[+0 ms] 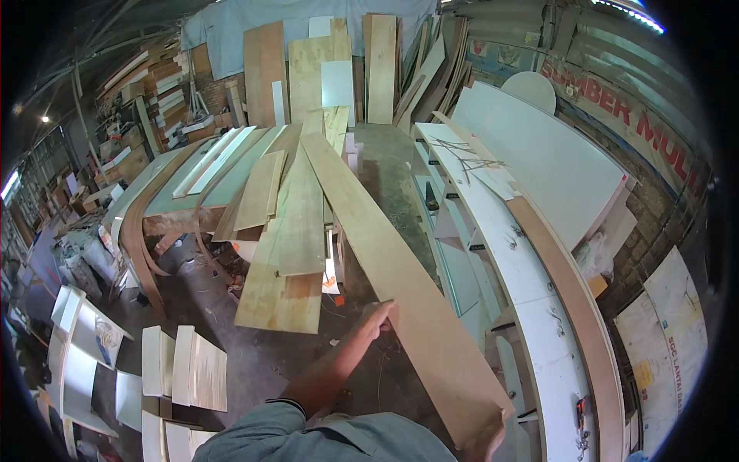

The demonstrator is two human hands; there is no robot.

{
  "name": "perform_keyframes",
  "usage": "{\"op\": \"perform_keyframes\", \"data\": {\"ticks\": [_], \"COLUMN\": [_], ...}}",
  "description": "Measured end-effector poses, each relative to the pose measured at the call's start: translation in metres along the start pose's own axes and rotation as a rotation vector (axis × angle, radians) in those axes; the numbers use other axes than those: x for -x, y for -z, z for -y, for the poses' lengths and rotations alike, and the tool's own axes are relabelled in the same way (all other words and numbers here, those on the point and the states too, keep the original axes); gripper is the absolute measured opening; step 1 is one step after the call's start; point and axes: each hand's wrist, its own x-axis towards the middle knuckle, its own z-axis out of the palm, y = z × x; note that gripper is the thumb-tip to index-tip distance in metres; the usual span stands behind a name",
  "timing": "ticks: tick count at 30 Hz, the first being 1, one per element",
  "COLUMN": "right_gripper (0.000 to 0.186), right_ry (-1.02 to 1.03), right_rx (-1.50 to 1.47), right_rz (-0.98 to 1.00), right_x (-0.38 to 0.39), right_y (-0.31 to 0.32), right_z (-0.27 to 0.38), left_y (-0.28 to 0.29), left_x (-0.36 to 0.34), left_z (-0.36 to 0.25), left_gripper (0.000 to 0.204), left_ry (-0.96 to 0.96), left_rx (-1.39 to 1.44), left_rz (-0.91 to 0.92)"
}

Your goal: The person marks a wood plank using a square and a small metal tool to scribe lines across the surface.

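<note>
Fingers of the left hand (379, 316) are clamped on the left edge of a long plywood board (416, 292), and the right hand (486, 440) grips its near end, those fingers partly out of sight. The board slants away from the person toward the upper middle, its far end by a pile of loose plywood sheets (296, 231); whether it rests on them I cannot tell. Close along its right side stands a long white unit (531, 304), bearing thin rods (466, 154) and an orange-and-black tool (581, 412), so the board has limited room there. Beyond leans a large white panel (539, 146). Pale boxes (200, 369) crowd the lower left, near curved wooden strips (135, 239); tall boards (381, 69) stand at the back.
</note>
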Motion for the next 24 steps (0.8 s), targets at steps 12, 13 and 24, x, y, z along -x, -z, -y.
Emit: {"op": "perform_keyframes", "data": {"ticks": [12, 13, 24], "right_gripper": [0.041, 0.042, 0.057], "right_ry": [-0.323, -0.322, 0.156], "right_rx": [-0.045, 0.110, 1.403], "right_rz": [0.510, 0.607, 0.666], "right_x": [0.034, 0.038, 0.012], "right_y": [-0.314, -0.326, -0.230], "right_z": [-0.152, -0.155, -0.144], "left_y": [0.116, 0.131, 0.336], "left_x": [0.001, -0.016, -0.187], "left_z": [0.018, 0.016, -0.106], "left_gripper": [0.039, 0.039, 0.044], "left_ry": [-0.233, -0.337, -0.011], "left_rx": [0.098, 0.066, -0.265], "left_rz": [-0.254, -0.258, 0.028]}}
